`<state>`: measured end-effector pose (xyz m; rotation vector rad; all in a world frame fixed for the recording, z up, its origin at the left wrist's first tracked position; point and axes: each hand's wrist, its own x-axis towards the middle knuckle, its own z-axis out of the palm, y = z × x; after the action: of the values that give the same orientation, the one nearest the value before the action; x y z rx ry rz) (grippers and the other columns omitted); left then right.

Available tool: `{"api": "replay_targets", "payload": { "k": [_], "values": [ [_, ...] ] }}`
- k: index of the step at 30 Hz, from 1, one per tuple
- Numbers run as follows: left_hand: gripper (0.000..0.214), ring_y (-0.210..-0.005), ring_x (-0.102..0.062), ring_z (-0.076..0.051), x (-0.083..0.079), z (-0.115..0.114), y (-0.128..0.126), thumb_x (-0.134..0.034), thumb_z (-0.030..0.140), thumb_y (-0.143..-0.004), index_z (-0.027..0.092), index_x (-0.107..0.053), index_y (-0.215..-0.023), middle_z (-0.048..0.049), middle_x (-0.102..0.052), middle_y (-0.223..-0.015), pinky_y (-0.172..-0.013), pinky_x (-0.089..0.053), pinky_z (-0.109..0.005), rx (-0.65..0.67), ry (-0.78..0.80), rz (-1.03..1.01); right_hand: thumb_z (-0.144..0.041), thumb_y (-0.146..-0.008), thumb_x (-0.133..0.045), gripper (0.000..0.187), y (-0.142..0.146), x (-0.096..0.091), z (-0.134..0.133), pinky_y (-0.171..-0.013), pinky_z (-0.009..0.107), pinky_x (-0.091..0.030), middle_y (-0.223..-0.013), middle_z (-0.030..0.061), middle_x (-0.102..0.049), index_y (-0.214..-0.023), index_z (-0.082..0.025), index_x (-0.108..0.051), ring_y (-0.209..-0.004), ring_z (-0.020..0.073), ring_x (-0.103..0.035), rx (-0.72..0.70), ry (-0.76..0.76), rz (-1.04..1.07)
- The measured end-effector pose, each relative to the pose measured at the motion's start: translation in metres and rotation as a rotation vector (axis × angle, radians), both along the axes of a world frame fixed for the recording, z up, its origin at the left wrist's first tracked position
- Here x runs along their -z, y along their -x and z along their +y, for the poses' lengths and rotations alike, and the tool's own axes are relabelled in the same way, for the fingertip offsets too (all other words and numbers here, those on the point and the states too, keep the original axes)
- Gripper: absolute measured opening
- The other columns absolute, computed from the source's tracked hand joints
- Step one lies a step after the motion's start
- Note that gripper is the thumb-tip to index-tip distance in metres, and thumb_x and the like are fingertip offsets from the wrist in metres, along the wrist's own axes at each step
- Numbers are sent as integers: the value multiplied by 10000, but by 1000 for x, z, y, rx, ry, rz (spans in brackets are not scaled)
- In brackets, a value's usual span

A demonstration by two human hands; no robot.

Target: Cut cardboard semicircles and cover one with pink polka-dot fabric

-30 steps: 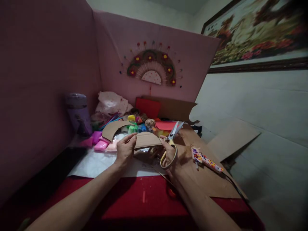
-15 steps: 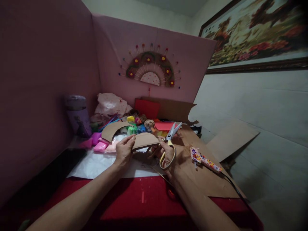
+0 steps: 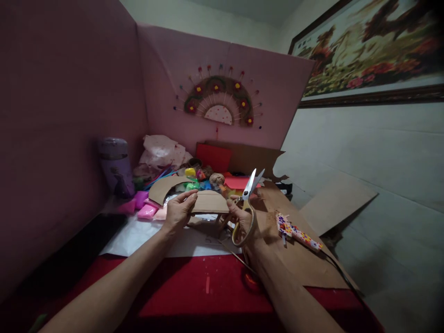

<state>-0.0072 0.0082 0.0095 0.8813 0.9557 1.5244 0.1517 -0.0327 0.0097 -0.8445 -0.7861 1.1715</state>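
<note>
My left hand (image 3: pixel 178 213) pinches the left end of a curved brown cardboard piece (image 3: pixel 208 202) held above the table. Around the yellow handles of a pair of scissors (image 3: pixel 247 203) my right hand (image 3: pixel 243 221) is closed, and its fingertips also touch the right end of the cardboard piece. The scissor blades point up and away, slightly parted. A second arched cardboard cut-out (image 3: pixel 164 187) lies just behind the held piece.
A flower-patterned glue gun (image 3: pixel 294 231) lies on a large cardboard sheet (image 3: pixel 305 263) at the right. Behind are coloured clay packets (image 3: pixel 145 210), a purple bottle (image 3: pixel 116 166), twine and red paper. White paper (image 3: pixel 138 236) covers the red table (image 3: pixel 208 286). Pink panels enclose the left and back.
The scissors have tilted more upright, blades raised and slightly wider apart. Both hands and the cardboard piece stay in nearly the same place.
</note>
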Motion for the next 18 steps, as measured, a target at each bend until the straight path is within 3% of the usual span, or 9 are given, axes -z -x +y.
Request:
{"api": "replay_targets", "payload": {
  "k": [4, 8, 14, 18],
  "values": [
    [531, -403, -463, -62, -4, -3, 1, -791, 377, -498, 97, -678, -934, 9, -604, -574, -324, -287, -164, 12, -113, 35, -233, -547, -742, 462, 0, -4, -7, -528, 273, -464, -677, -36, -581, -970, -181, -565, -567, 145, -569, 44, -38, -223],
    [592, -349, -421, -45, -8, -13, 0, -750, 343, -598, 159, -558, -1126, 41, -596, -623, -298, -273, -167, 13, -237, 63, -235, -590, -701, 399, 3, -5, -10, -587, 278, -467, -722, -19, -592, -965, -181, -576, -655, 160, -584, 85, -46, -262],
    [220, -380, -422, -52, -6, -23, -5, -708, 318, -662, 140, -594, -722, 44, -517, -521, -351, -306, -184, 195, -304, 9, -245, -605, -720, 432, 3, 6, -3, -572, 284, -469, -783, -14, -608, -1006, -219, -561, -662, 165, -587, 134, -113, -174],
    [215, -385, -421, -59, -7, -26, -7, -698, 333, -672, 139, -616, -715, 36, -511, -508, -354, -308, -190, 242, -280, -29, -262, -623, -731, 442, 4, 11, -1, -581, 288, -475, -792, -8, -618, -1031, -214, -567, -667, 167, -592, 84, -133, -169]
  ]
}}
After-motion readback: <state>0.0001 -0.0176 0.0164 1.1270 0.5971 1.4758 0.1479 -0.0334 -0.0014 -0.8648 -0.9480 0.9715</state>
